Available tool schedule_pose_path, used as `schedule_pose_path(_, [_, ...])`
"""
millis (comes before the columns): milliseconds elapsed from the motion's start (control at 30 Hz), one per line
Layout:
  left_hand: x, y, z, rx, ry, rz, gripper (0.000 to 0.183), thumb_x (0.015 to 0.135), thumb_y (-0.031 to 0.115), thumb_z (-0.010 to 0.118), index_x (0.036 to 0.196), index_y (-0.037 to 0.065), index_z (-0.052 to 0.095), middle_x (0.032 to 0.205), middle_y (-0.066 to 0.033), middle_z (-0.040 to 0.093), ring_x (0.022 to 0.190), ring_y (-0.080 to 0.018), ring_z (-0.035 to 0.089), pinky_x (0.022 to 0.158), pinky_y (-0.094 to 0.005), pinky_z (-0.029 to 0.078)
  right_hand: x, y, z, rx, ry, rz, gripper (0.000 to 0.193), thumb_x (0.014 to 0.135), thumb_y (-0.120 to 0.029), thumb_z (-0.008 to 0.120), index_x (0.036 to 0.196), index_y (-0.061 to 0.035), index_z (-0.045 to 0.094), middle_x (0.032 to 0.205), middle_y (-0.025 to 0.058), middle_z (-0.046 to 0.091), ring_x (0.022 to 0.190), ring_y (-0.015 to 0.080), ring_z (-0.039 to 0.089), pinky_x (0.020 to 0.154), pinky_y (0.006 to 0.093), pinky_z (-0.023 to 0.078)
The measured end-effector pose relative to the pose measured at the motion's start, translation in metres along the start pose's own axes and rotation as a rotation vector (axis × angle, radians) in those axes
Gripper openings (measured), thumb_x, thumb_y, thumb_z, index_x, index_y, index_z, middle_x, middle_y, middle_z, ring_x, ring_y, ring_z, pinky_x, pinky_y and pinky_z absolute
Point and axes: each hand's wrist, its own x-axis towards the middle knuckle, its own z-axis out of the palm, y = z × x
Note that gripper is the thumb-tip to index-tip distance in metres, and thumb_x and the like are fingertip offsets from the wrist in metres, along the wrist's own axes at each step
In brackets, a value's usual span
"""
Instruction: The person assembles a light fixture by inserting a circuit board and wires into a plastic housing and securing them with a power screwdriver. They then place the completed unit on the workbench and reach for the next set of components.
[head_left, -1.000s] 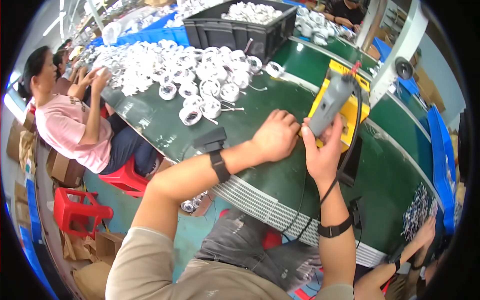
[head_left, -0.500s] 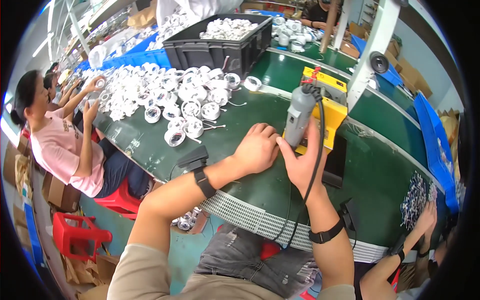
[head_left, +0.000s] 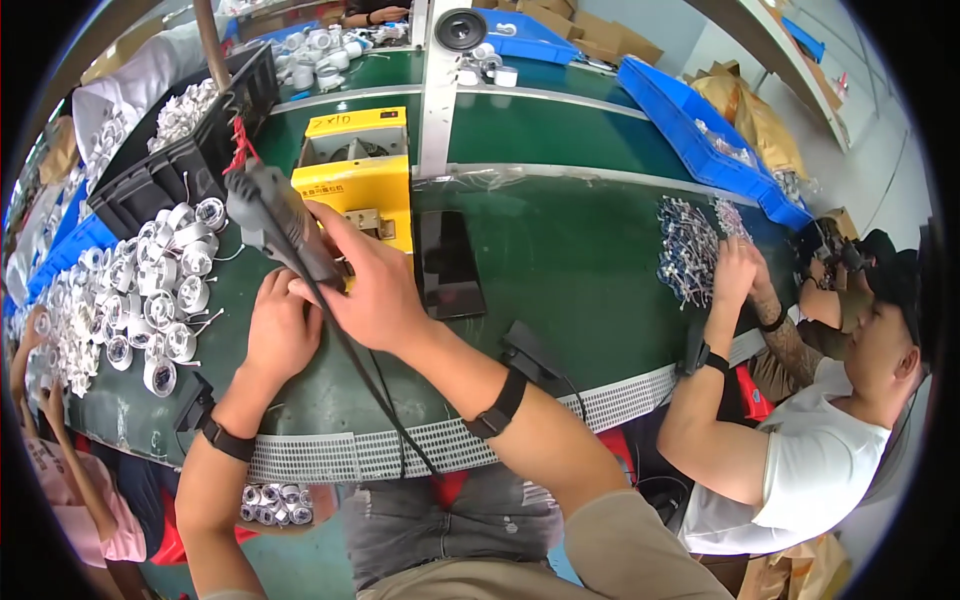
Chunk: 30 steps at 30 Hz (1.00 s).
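It's a head-worn fisheye, the left one of a side-by-side pair, looking down and forward over the green desk [head_left: 570,270]. Picture's upright, not mirrored. Pretty close in: the wearer's jeans [head_left: 440,530] sit bottom middle, and the forearms [head_left: 540,425] come up from the low end to the hands [head_left: 375,300], which land left of centre. Super wide too, so you get a seated co-worker [head_left: 800,460] way over on the right and a white post [head_left: 437,110] up top. The desk's front edge [head_left: 340,455] bows, and the corners go black.
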Motion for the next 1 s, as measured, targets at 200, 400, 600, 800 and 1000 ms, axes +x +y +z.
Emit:
schedule_pose_path(200, [0.000,0.002,0.000,-0.006,0.041,-0.008,0.021,0.076,0.004,0.063,0.095,-0.004,0.060,0.104,-0.0216,0.058,0.103,-0.0407,0.053,0.091,-0.0463,0.044,0.004,0.000,-0.003,-0.137,0.032,-0.121,0.075,0.073,-0.016,0.078,0.138,-0.0010,0.045,0.084,0.0157,0.064,0.070,0.0300,0.064,0.064,0.0354,0.051])
schedule_pose_path(400, [-0.004,0.001,-0.002,-0.010,-0.015,-0.015,0.021,0.078,0.004,0.062,0.098,-0.003,0.061,0.102,-0.0206,0.059,0.102,-0.0398,0.054,0.091,-0.0456,0.045,0.005,-0.009,-0.004,-0.045,-0.020,-0.063,0.071,0.076,-0.019,0.078,0.136,0.0020,0.046,0.088,0.0168,0.066,0.073,0.0309,0.066,0.066,0.0352,0.052])
schedule_pose_path(600, [0.000,0.002,-0.002,0.051,-0.030,-0.037,0.023,0.077,0.003,0.062,0.099,-0.003,0.061,0.103,-0.0197,0.059,0.103,-0.0391,0.053,0.092,-0.0450,0.044,0.003,-0.001,-0.001,-0.007,-0.039,-0.050,0.067,0.078,-0.019,0.077,0.134,0.0019,0.047,0.096,0.0171,0.067,0.079,0.0301,0.068,0.070,0.0344,0.053])
schedule_pose_path(800, [0.000,0.001,-0.001,0.017,0.024,0.002,0.022,0.076,0.002,0.061,0.098,-0.005,0.060,0.102,-0.0216,0.058,0.103,-0.0405,0.053,0.092,-0.0460,0.044,0.004,-0.004,0.001,-0.104,0.041,-0.095,0.072,0.076,-0.016,0.078,0.138,-0.0024,0.044,0.101,0.0180,0.066,0.081,0.0326,0.068,0.072,0.0356,0.054])
schedule_pose_path(1000, [-0.001,-0.003,0.002,-0.003,0.037,0.013,0.023,0.077,0.003,0.064,0.099,-0.004,0.061,0.105,-0.0182,0.059,0.104,-0.0372,0.054,0.092,-0.0436,0.044,0.014,-0.010,-0.026,0.038,-0.008,0.110,0.070,0.077,-0.027,0.080,0.133,-0.0012,0.048,0.103,0.0157,0.067,0.099,0.0304,0.066,0.087,0.0370,0.051])
